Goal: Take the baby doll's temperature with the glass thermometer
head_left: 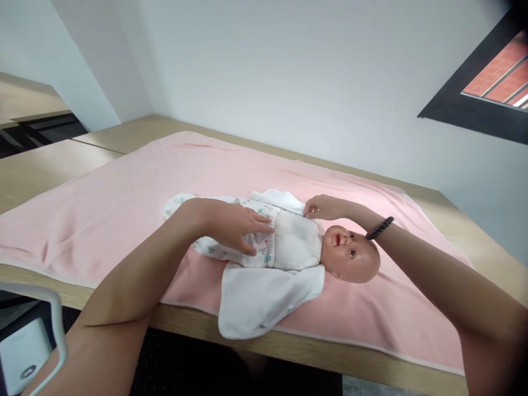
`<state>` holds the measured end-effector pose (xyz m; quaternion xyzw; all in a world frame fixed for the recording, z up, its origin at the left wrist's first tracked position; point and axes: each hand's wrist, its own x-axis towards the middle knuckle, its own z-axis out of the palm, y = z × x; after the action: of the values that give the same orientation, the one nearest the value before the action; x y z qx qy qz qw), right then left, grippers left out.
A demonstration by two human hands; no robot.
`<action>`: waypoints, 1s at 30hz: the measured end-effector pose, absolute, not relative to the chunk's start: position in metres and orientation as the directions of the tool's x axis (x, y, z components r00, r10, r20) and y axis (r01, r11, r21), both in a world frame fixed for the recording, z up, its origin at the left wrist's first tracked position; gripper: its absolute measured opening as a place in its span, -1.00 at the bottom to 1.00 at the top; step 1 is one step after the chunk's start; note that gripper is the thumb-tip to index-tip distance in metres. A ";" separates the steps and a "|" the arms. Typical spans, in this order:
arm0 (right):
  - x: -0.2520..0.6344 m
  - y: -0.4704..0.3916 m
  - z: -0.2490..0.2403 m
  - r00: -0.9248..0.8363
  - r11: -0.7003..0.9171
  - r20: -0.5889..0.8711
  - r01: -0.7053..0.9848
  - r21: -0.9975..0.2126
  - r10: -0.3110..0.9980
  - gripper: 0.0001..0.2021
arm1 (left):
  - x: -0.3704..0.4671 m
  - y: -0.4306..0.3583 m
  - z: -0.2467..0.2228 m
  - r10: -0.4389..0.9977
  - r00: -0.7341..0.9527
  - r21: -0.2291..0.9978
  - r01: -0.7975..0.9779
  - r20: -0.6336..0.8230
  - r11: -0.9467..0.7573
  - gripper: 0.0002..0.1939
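My left hand (229, 223): fingers spread, gripping nothing, over the doll's (300, 239) waist at 9 o'clock, seemingly to steady it.
My right hand (330, 208): pinching the far flap (278, 199) at 1 o'clock, probably to control its edge.
Doll: face-up on the towel (136, 203), head near 3 o'clock.
Near flap (268, 297): laid out at 6 o'clock (past the towel's edge), off the doll's front.

A bald, tan baby doll (363, 261) has a smooth, faintly glossy, plastic-looking head. A wide pink sheet (124, 192) of matt, softly creased cloth covers the pale wood-grained worktop (185, 320); a matt white cloth flap (258, 297) drapes over its front edge.
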<state>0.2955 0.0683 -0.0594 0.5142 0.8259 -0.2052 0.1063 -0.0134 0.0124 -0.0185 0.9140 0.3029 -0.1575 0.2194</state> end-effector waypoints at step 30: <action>0.232 -0.073 0.015 0.172 0.667 0.795 0.459 -0.587 0.581 -0.96 | -0.021 -0.021 0.020 0.330 0.233 0.257 0.294 0.915 -0.921 -0.89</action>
<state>0.2325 -0.0732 0.0153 0.4053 0.6417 -0.0472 -0.6495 -0.0214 -0.0214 0.0199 0.7852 0.1987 0.5863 0.0152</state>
